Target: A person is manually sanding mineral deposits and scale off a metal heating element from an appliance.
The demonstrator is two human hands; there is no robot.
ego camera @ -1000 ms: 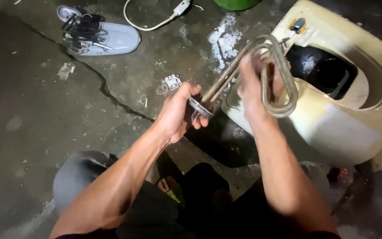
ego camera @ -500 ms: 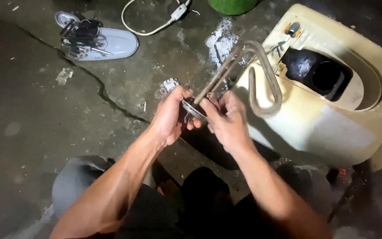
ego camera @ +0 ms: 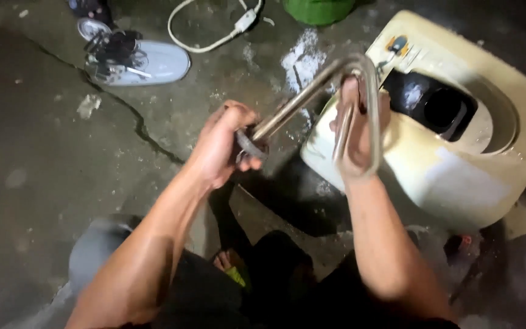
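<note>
We are holding a bent metal tube (ego camera: 312, 94) in both our hands, up in the air over a dark, cracked concrete floor (ego camera: 44, 183).

The biggest thing near our grip is a cream plastic shell (ego camera: 458, 176). It lies on the floor just behind and under our right hand (ego camera: 357, 143). It has a round black hole (ego camera: 436, 106) in it, a little way past our right hand.

Next comes the metal tube. It is a long loop, shiny and grey. One end sits in our left hand (ego camera: 223, 146), and from there it goes up and across to our right hand, where it bends round and comes back down.

Our left hand is closed tight around the round base (ego camera: 248, 145) at the tube's end, with fingers curled and the thumb on top. Our right hand reaches through the loop, with the fingers folded over the tube near its bend. That hand is shut on the tube too.

Far from our left hand, up past it, lies a pale sandal (ego camera: 153, 61) with a bunch of dark small things (ego camera: 114, 49) on it; we cannot tell what they are. A white cord (ego camera: 214, 30) with a switch curls on the floor beyond the tube. A green thing (ego camera: 318, 9) peeks in at the top edge.
</note>
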